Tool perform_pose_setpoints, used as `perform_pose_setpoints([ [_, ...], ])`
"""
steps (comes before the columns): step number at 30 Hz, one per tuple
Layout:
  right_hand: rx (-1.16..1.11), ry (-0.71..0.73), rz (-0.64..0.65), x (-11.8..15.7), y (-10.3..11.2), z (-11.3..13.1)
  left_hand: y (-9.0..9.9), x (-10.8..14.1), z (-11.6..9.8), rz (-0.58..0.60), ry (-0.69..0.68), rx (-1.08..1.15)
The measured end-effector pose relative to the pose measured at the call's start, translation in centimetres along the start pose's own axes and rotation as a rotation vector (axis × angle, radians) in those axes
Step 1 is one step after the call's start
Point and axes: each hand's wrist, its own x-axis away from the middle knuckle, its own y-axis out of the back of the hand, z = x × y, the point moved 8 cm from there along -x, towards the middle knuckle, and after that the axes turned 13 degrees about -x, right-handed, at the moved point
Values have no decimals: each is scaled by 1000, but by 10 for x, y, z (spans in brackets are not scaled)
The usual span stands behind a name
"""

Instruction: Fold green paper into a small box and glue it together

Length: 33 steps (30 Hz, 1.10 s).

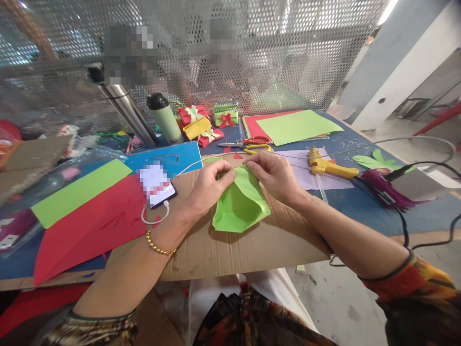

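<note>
Head view shows both your hands at work on a folded green paper piece (240, 206) that rests on a cardboard sheet (230, 250) laid over the blue tabletop (360, 202). Your left hand (209, 185) has its fingers curled and pinched on the piece's upper left edge, with a gold bracelet (158, 246) on that wrist. Your right hand (275, 175) pinches the upper right edge between thumb and fingers, so the two hands sit close together with the paper's top between them. The lower part of the piece bulges open toward you and lies on the cardboard.

Left of your left hand, a phone (158, 185) with a white cable lies at the cardboard's corner, beside overlapping red paper (86, 230), a green paper strip (81, 192) and a blue sheet (173, 158). Behind your hands lie red-handled scissors (248, 141) and a stack of green and red sheets (295, 126). To the right, a yellow glue gun (329, 166) lies on pale purple paper, and a purple glue gun (382, 187) with black cords lies farther right. At the back stand a green bottle (164, 117), a steel flask (126, 113) and small paper gift boxes (205, 122).
</note>
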Motion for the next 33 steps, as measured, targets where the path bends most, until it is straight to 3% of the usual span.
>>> perform_pose_setpoints([
  [3,-82,-31,65,0,-4,-2,0,-1,3,1,37,40],
  [6,-171,-48,243,1,-13,4,1,-2,6,15,79,141],
  [11,-268,-33,446,5,-14,22,-11,2,4,269,169,394],
  [14,-179,80,552,7,-18,30,-14,5,1,374,169,381],
  [17,-51,233,563,9,-22,36,-9,3,-1,370,108,272],
  [19,0,284,503,9,-21,38,-2,-1,-5,319,25,182],
  [21,43,302,411,7,-16,39,14,-5,-11,188,-61,99],
  [24,139,337,217,5,-4,39,45,-3,-30,-126,-220,-119],
  [26,224,405,50,5,6,40,53,9,-50,-319,-415,-351],
  [29,321,512,-121,10,11,38,32,32,-70,-461,-721,-733],
  [33,368,538,-122,15,3,33,1,42,-61,-561,-803,-1058],
])
